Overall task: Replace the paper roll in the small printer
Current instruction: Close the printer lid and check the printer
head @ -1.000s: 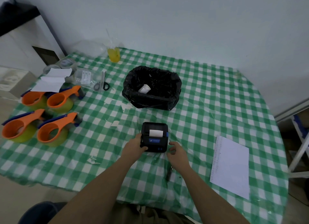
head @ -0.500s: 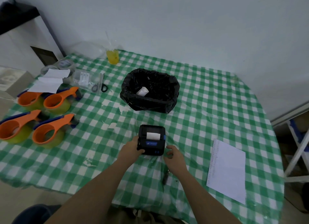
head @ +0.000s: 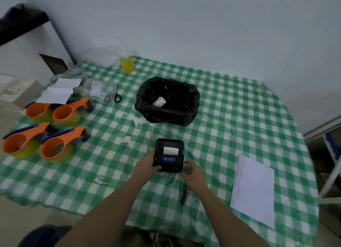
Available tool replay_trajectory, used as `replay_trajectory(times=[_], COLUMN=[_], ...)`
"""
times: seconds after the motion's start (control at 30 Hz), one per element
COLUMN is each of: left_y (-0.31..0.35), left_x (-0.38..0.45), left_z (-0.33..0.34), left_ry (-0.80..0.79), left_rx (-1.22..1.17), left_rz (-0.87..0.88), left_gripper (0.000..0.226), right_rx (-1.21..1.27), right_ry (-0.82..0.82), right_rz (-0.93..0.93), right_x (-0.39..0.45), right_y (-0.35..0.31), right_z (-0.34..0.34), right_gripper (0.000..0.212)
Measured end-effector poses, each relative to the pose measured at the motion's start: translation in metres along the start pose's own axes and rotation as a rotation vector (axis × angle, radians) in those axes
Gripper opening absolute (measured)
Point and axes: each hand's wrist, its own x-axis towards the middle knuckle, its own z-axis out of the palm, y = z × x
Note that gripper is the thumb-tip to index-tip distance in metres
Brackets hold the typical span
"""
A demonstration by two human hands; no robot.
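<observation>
A small black printer with a blue label lies on the green checked tablecloth, near the front middle. A strip of white paper shows at its top slot. My left hand grips the printer's left side, thumb on its front corner. My right hand hovers just off the printer's right front corner with fingers apart, holding nothing. A white paper roll lies inside the black-lined bin behind the printer.
Several orange tape dispensers sit at the left. Scissors, plastic bags, white papers and a yellow drink stand at the back left. A white sheet lies at the right. A dark pen-like object rests by my right wrist.
My right hand has drawn slightly away from the printer's right edge. My left hand keeps its hold. The view has shifted a little.
</observation>
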Motion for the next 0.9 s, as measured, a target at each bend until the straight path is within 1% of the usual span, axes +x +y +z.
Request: replay_trajectory(times=[0.47, 0.9], left_y=[-0.0011, -0.0009], left_x=[0.0005, 0.0003], left_z=[0.0006, -0.0003], left_ry=[-0.003, -0.015], left_rx=[-0.01, 0.006], left_rz=[-0.002, 0.0], left_gripper=[0.058, 0.059], right_rx=[-0.001, -0.008], right_ry=[-0.002, -0.011], right_rz=[-0.006, -0.002], right_x=[0.0018, 0.0006], right_y=[-0.0021, -0.0048], right_z=[0.0008, 0.0007], right_gripper=[0.04, 0.043])
